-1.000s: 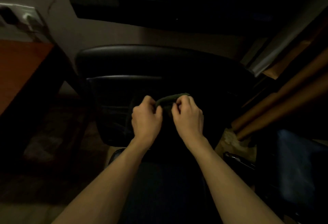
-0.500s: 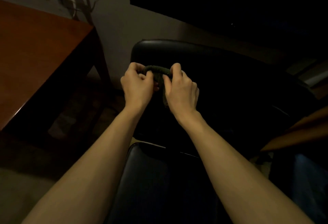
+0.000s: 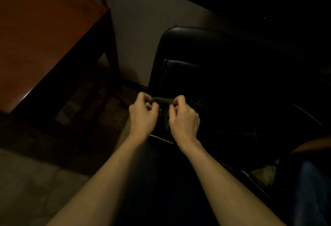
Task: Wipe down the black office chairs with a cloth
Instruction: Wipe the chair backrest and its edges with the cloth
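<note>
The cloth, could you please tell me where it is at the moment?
In the head view, the dark cloth sits near the centre, stretched between the left hand and right hand, in front of the black office chair, right of the wooden table.

The chair stands right of the tabletop, its back near the wall; both hands hold the cloth before it.

Glossy black leather-look chair — polished reddish wood table, matt dark cloth
</note>
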Tool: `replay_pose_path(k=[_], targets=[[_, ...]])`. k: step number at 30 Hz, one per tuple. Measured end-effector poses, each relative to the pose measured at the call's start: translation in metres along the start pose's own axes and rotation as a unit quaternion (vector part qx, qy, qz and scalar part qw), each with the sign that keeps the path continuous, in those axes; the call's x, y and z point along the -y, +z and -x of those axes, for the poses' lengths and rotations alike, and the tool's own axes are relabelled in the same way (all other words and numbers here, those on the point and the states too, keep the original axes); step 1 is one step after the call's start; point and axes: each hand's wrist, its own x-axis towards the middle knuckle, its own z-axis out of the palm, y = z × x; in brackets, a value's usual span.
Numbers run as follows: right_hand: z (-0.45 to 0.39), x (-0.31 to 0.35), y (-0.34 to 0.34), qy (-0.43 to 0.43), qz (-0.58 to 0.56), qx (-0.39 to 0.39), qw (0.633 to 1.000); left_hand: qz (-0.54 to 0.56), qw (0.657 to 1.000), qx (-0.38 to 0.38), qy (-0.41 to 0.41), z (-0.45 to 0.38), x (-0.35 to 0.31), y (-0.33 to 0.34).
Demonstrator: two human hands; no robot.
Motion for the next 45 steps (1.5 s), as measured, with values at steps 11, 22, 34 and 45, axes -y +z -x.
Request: replay_pose_path(k=[11,22,34,45], targets=[[-0.054,0.021,-0.042,-0.015,0.006,-0.099,0.995,0.02,0.992,-0.054,0.112,-0.048,-0.069,0.0],[0.042,-0.026,0.066,0.04,-0.044,0.01,0.998,-0.038,0.998,0.04,0.034,0.007,0.073,0.017],[0.069,-0.025,0.137,0.596,-0.428,-0.105,0.671,0.117,0.946,0.074,-0.293,0.014,0.115,0.061],[0.052,-0.056,0.154,0.668,-0.63,-0.043,0.394,0.354,0.813,0.078,-0.456,-0.005,0.169,0.102]])
